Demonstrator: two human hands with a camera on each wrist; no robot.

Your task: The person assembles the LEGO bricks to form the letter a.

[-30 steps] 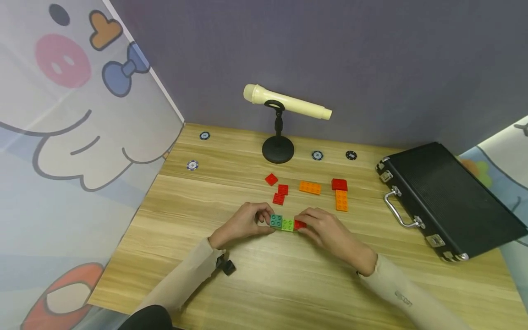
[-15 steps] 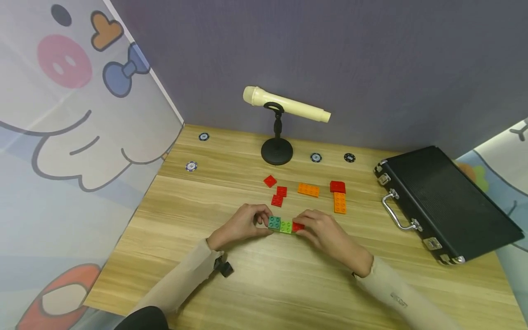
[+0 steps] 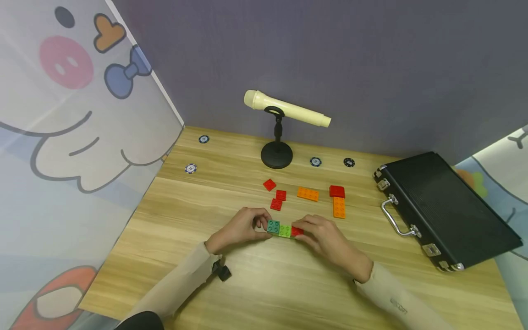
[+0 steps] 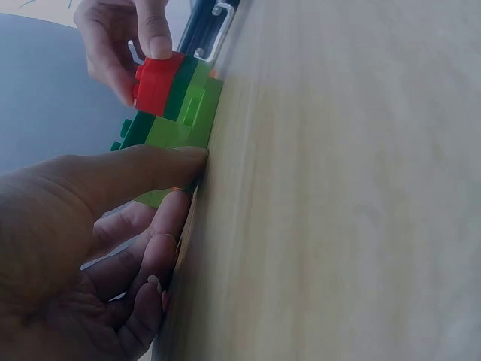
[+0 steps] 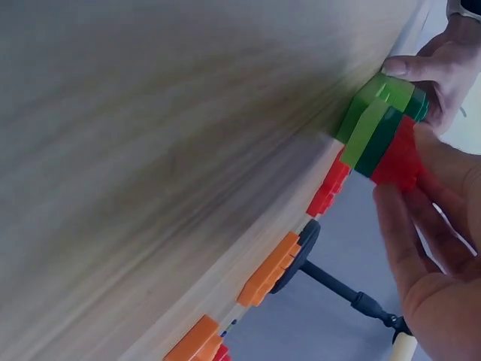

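Observation:
Both hands are on one small building-brick assembly. Its left end has a dark green brick [image 3: 273, 226], its low middle shows light green studs [image 3: 284, 231], and a red brick [image 3: 296, 231] tops the right end. My left hand [image 3: 241, 229] pinches the left end between thumb and fingers, close to the table. With thumb and fingertips my right hand [image 3: 330, 238] grips the red brick. In the left wrist view, a dark green layer [image 4: 179, 89] lies under the red brick, above light green. The right wrist view shows this same stack of red, dark green and light green [image 5: 365, 135].
Behind the hands lie loose red bricks [image 3: 276, 204], orange bricks [image 3: 307, 194] and another red brick [image 3: 337, 191]. A cream microphone [image 3: 288, 110] on a black stand [image 3: 277, 155] stands at the back. Several poker chips [image 3: 315, 162] lie around; a black case [image 3: 447, 211] is at right.
The head view has tilted a little, so the scene sits lower in it. Both hands keep their grip on the assembly, with no clear movement of the bricks.

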